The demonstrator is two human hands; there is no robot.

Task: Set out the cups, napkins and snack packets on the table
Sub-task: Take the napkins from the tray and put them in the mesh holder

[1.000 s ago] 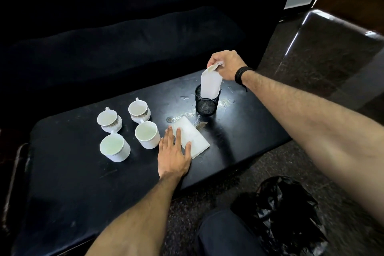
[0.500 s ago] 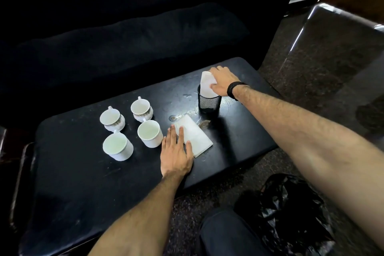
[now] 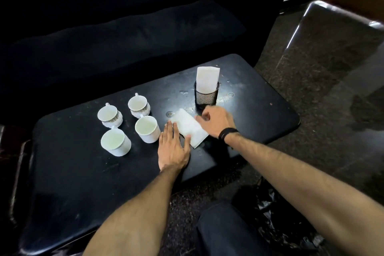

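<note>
Cups stand in a cluster of four at the left of the dark surface (image 3: 259, 114): a patterned cup (image 3: 109, 117) far left, a second patterned cup (image 3: 138, 106) beyond it to the right, a plain white cup (image 3: 115, 143) nearest the viewer, and another plain white cup (image 3: 147, 128) just left of the hands, all upright and apparently empty. The left hand (image 3: 173, 148) lies flat with straight fingers pressing the near-left corner of the napkin stack (image 3: 190, 128), very close to that last cup, so a careless sideways slide could knock it over. The stack is white, thin and folded, lying at a slant, and loose sheets could fan out or drag along if one is pulled too briskly. The right hand (image 3: 216, 119) hovers over the stack's right end with fingers curled; whether it already pinches a sheet I cannot tell, since it is blurred. Further right and farther away, a black mesh holder (image 3: 206, 96) carries one upright folded napkin (image 3: 207, 79); it looks light and could tip if the wrist brushes it. No snack packets are visible.
</note>
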